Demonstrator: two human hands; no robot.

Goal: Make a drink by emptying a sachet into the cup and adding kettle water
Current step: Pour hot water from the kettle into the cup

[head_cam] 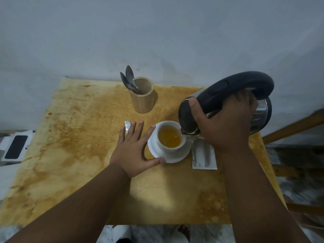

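Note:
A white cup [172, 147] stands on a white saucer [183, 156] mid-table and holds orange-yellow liquid. My right hand [226, 123] grips the black handle of a steel kettle [233, 88], tilted with its spout over the cup's right rim. My left hand [135, 148] lies flat with fingers spread, thumb and forefinger touching the saucer's left edge. A silver sachet [204, 156] lies right of the saucer. A small torn sachet strip [127, 126] sits under my left fingertips.
A tan cylindrical holder [142, 99] with two spoons [129, 79] stands at the back of the stained wooden table [78, 137], near the wall. A white box with a dark panel [15, 147] lies off the left edge. Wooden furniture [298, 127] is at the right.

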